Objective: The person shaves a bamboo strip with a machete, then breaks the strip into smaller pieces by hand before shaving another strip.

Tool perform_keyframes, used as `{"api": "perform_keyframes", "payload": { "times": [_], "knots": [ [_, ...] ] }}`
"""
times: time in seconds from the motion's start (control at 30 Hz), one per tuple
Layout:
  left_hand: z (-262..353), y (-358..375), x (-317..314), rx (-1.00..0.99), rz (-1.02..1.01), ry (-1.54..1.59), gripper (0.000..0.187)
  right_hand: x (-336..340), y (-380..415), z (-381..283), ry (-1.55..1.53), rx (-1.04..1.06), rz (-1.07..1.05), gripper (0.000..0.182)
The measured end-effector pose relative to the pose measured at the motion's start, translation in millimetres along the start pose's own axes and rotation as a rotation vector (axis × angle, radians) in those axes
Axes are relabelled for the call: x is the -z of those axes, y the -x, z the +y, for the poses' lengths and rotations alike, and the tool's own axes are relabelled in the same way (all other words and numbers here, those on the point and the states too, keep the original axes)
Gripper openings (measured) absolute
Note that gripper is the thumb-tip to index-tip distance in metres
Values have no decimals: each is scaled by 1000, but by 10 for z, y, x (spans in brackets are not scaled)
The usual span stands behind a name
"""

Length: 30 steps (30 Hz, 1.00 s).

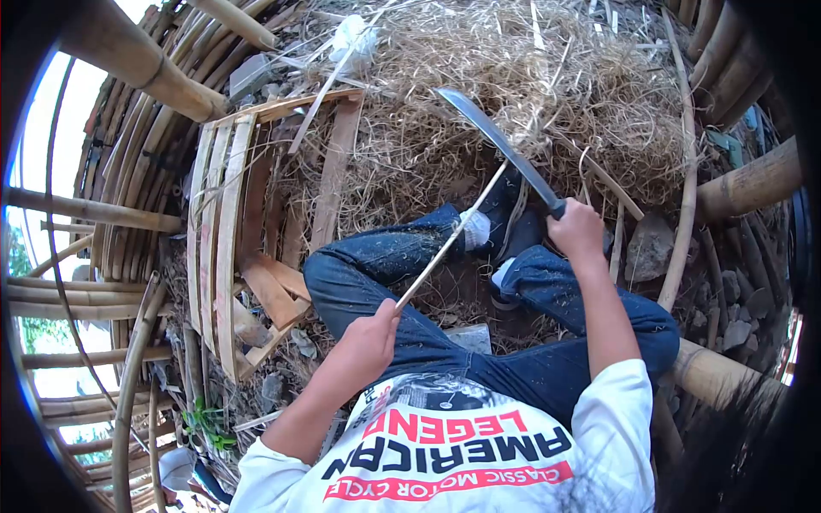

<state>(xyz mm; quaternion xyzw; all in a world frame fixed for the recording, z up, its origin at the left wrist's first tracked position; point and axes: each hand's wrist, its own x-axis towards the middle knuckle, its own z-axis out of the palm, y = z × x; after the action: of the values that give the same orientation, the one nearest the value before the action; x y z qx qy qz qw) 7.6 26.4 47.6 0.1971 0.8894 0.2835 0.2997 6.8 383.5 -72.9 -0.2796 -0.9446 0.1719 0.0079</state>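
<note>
My right hand [577, 229] is wrapped round the dark handle of a machete [500, 141], whose long curved blade points up and to the left. In my left hand [369, 344] I grip the near end of a thin bamboo strip [442, 250]. The strip slants away from me over my legs, and its far end meets the blade near the middle. Below both hands are my bent legs in blue jeans [368, 269], flecked with shavings. My dark shoes [505, 201] lie under the crossing of strip and blade.
A heap of curled shavings [547, 77] spreads ahead of my feet. A wooden slatted crate [224, 231] stands on the left, near stacked bamboo poles [128, 171]. At right are a large stone [650, 248] and a thick bamboo pole [753, 184]. A white plastic bag [355, 41] lies at the back.
</note>
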Motion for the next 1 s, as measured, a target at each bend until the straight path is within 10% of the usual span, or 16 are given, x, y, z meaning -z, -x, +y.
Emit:
{"api": "perform_keyframes", "payload": {
  "times": [0.4, 0.67, 1.0],
  "knots": [
    [-5, -12, 78, 78, -66, 99, 15, -108, 527, -573, -138, 545, -34, 26],
    [-17, -91, 61, 78, -132, 94, 14, -50, -28, 74, 110, 177, 115, 25],
    [-48, -64, 179, 140, -124, 161, 17, -150, -96, -46, 106, 525, 153, 19]
  ]
}}
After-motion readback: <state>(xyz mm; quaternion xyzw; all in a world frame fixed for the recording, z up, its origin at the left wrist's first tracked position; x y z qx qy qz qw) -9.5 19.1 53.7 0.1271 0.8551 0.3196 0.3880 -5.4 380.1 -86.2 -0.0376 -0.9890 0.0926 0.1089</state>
